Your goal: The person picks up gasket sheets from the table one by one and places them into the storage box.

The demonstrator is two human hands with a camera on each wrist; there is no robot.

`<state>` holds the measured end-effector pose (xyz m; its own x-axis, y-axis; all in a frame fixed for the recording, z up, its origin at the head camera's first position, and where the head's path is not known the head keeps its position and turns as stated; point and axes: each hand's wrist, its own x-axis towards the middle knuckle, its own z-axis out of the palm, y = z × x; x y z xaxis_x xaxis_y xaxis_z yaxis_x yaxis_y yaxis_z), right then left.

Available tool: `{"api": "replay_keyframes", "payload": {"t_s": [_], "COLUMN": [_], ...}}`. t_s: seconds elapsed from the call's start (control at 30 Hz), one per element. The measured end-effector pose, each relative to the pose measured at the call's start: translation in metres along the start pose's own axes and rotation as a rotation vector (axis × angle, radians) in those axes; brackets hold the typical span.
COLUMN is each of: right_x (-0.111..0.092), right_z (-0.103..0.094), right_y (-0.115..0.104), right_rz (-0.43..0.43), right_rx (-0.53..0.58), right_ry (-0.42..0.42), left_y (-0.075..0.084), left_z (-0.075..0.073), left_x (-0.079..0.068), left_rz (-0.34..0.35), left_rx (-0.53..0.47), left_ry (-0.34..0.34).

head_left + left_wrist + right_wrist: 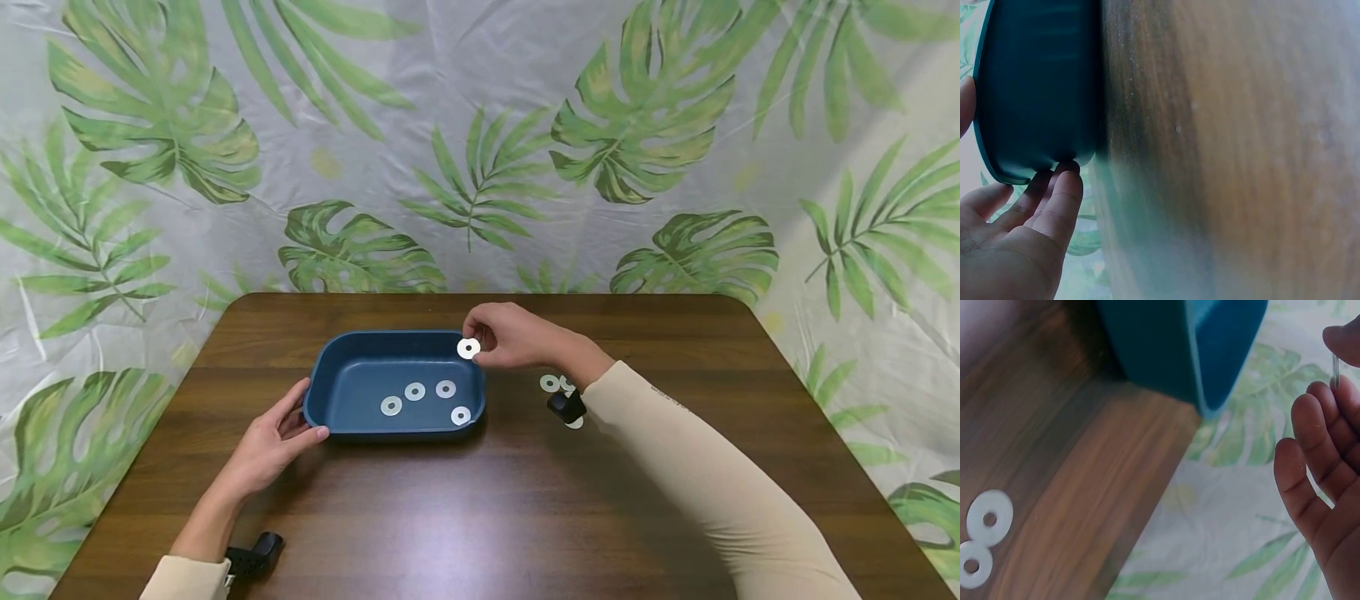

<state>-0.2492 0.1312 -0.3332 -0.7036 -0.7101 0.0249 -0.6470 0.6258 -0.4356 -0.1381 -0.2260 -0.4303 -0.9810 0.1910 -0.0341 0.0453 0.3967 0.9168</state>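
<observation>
Green leaves on a pale cloth [480, 75] make the backdrop, hanging behind the far edge of a brown wooden table [420, 517]. Toward the table's far edge, left of its middle, sits a blue tray [352, 392]. Its left end is held by the left hand [266, 442], thumb at the near left corner and the other fingers against the wall, with a gap between them. At the opposite end, the right hand [517, 337] pinches one white ring [461, 348] between thumb and fingers, its remaining fingers loosely bent; seen from the head, this ring appears over the tray's far right corner. Four flat rings [385, 407] lie apart from one another on the tray floor, mostly toward its right end. Between the tray and the table's right edge lie some loose rings [543, 383], partly hidden by a black wrist device [567, 407]. Both arms wear beige sleeves [697, 467].
</observation>
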Motion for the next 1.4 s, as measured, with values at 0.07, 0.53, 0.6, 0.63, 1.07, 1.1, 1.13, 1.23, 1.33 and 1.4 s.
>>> {"api": "replay_keyframes", "payload": {"t_s": [0.07, 0.53, 0.6, 0.63, 1.07, 1.1, 1.13, 1.23, 1.33, 1.4], "right_x": [0.004, 0.019, 0.019, 0.019, 0.020, 0.020, 0.018, 0.014, 0.009, 0.005], "right_z": [0.003, 0.018, 0.021, 0.022, 0.037, 0.037, 0.037, 0.036, 0.033, 0.031], "right_y": [-0.004, -0.031, -0.034, -0.035, -0.031, -0.029, -0.026, -0.019, -0.013, -0.009], "right_rz": [-0.008, -0.082, -0.092, -0.099, -0.102, -0.095, -0.086, -0.067, -0.061, -0.059], "right_rx": [-0.004, 0.012, 0.021, 0.024, 0.029, 0.028, 0.031, 0.031, 0.023, 0.019], "right_ry": [-0.013, -0.076, -0.086, -0.091, -0.113, -0.115, -0.115, -0.110, -0.100, -0.088], "left_y": [-0.001, -0.002, -0.002, -0.002, -0.005, -0.005, -0.005, -0.005, -0.005, -0.005], "left_z": [0.000, 0.000, 0.000, 0.000, 0.000, 0.000, 0.000, 0.000, -0.001, -0.001], "left_x": [0.000, 0.002, 0.002, 0.002, 0.002, 0.002, 0.002, 0.002, 0.002, 0.002], "left_rz": [0.001, 0.001, -0.001, -0.002, 0.001, 0.001, 0.002, 0.006, 0.015, 0.018], "left_rx": [-0.006, -0.014, -0.017, -0.017, -0.023, -0.022, -0.022, -0.022, -0.023, -0.025], "left_ry": [-0.002, -0.006, -0.009, -0.008, 0.002, 0.002, 0.002, 0.004, 0.007, 0.005]}}
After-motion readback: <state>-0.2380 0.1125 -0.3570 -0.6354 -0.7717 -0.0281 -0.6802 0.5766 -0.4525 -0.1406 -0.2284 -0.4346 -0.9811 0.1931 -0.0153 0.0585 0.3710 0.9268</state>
